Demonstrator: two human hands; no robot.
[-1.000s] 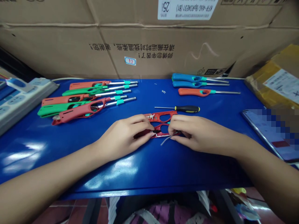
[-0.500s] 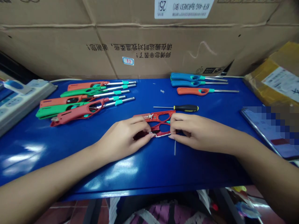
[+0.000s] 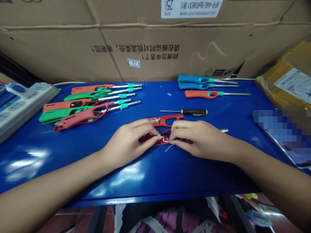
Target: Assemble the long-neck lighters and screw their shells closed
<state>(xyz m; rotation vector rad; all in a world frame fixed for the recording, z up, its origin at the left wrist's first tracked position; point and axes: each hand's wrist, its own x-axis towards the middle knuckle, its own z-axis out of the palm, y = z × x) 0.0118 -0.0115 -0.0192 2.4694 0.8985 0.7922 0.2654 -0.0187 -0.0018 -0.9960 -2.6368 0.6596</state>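
– What writing faces me?
– On your carton (image 3: 73, 58), upside down, a white label (image 3: 190, 9) reads "KFR-46G/BpR3AES1 (B1)" and "25"; a small sticker (image 3: 133, 63) looks like "33", near lines of Chinese print
– And my fingers?
– Your left hand's (image 3: 133, 139) thumb and forefinger pinch the left end of a white wire (image 3: 166, 140); your right hand's (image 3: 196, 137) fingertips pinch its right end, a clear strip (image 3: 169, 148) sticking out toward you
– The lighter?
– Its red shell (image 3: 157, 143) lies open under your hands, mostly hidden, a metal tube (image 3: 224, 130) showing on the right; the other half (image 3: 162, 121) lies just beyond, bearing a clear part (image 3: 154, 121)
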